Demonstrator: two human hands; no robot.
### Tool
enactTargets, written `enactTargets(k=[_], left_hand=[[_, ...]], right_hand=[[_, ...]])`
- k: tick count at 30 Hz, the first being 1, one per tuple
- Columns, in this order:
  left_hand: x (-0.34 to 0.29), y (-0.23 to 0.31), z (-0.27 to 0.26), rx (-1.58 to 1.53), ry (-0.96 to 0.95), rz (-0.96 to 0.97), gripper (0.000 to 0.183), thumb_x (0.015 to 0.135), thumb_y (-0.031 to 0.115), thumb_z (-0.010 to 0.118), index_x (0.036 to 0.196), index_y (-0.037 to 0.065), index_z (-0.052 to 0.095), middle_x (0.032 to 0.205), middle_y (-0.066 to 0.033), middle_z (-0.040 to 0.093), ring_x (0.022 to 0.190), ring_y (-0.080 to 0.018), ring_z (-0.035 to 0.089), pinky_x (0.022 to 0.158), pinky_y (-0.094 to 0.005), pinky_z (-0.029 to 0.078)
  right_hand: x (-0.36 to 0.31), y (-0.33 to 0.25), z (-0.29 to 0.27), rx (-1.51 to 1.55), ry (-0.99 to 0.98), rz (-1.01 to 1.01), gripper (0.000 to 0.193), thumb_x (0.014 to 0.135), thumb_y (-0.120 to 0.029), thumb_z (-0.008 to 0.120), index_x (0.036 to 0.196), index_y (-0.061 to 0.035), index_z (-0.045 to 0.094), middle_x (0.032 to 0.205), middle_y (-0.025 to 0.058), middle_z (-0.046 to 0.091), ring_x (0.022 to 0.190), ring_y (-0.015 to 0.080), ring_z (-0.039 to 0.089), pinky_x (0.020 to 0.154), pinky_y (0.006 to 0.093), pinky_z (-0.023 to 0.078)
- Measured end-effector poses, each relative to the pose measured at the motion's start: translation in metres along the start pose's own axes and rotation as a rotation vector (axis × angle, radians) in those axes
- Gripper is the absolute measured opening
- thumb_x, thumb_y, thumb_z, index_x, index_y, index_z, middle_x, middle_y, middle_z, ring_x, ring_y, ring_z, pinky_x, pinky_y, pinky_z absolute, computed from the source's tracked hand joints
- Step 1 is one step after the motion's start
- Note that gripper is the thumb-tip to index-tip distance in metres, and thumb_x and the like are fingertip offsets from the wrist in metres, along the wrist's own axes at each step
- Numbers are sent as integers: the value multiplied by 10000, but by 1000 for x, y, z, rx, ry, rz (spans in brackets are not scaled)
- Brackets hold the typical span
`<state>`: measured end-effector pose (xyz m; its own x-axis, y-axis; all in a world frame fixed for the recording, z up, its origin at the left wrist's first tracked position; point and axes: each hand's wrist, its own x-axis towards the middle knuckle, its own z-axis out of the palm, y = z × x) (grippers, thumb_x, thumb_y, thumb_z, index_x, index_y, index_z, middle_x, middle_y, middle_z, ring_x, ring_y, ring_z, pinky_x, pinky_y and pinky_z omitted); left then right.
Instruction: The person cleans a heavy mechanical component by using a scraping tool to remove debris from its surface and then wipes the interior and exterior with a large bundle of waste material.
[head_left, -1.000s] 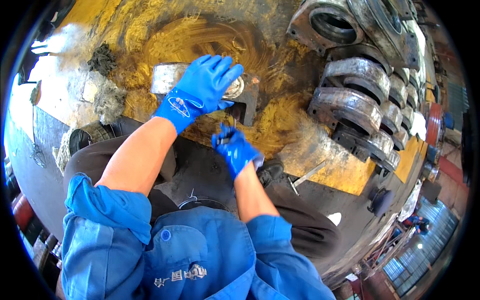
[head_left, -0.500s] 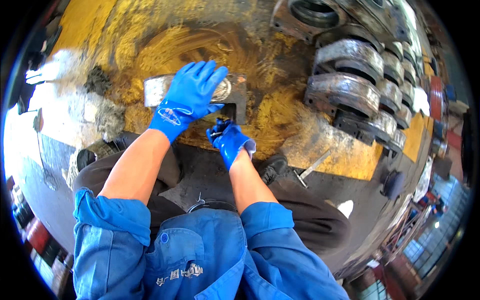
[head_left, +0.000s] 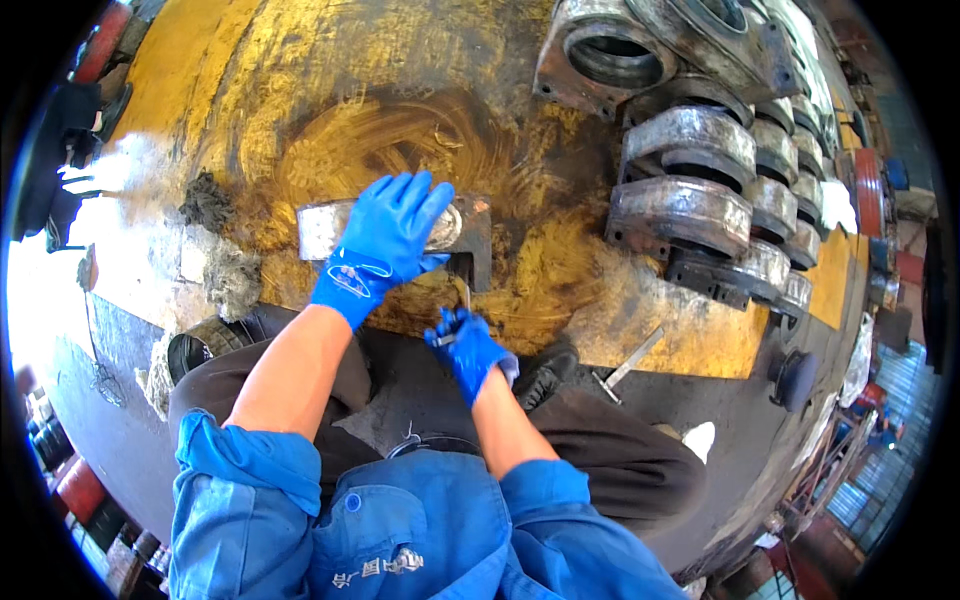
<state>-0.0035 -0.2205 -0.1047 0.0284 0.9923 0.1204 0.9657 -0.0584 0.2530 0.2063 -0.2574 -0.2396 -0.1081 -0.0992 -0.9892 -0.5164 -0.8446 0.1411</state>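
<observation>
A metal bearing housing (head_left: 480, 228) with a worn, silvery curved side lies on its side on the yellow work surface in front of me. My left hand (head_left: 388, 228), in a blue rubber glove, rests across the top of it with the fingers stretched out. Just nearer to me, my gloved right hand (head_left: 464, 350) is closed round a slim tool whose thin metal shaft (head_left: 467, 298) points up toward the housing's square notch. The glove hides most of this tool, so I cannot tell its kind.
Several similar housings (head_left: 680, 215) stand in rows at the right. A caliper-like metal tool (head_left: 635, 362) lies by the surface's near edge. Dark grimy wads (head_left: 207, 203) and a grey rag (head_left: 232, 275) are at the left. My shoe (head_left: 552, 375) is near the right hand.
My right hand has drawn back from the housing's notch toward me, and the thin shaft now shows. The left hand stays on the housing. The whole view has shifted slightly.
</observation>
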Motion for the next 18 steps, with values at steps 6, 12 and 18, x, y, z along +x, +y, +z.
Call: enactTargets(k=[6, 12, 18], left_hand=[[0, 2, -3, 1, 9, -21, 951, 648, 449, 895, 1443, 102, 505, 1415, -211, 564, 1280, -401, 557, 1108, -522, 418], [-13, -7, -3, 9, -30, -38, 949, 655, 468, 880, 1444, 96, 504, 1415, -209, 563, 1278, -397, 557, 1108, -521, 415], [-15, -7, -4, 16, 2, -36, 951, 650, 463, 882, 1439, 86, 509, 1400, -217, 577, 1258, -406, 570, 1088, -522, 433]], right_hand=[[33, -13, 2, 39, -207, 33, 390, 1097, -337, 380, 1043, -59, 649, 817, 64, 600, 720, 248, 531, 871, 528, 488], [1, 11, 11, -128, 123, -67, 373, 1085, -313, 391, 1037, -59, 660, 641, 29, 518, 570, 221, 442, 792, 543, 497], [-13, 1, 24, 97, -117, 37, 208, 1046, -295, 439, 1076, -154, 590, 940, 69, 623, 781, 249, 540, 909, 554, 476]])
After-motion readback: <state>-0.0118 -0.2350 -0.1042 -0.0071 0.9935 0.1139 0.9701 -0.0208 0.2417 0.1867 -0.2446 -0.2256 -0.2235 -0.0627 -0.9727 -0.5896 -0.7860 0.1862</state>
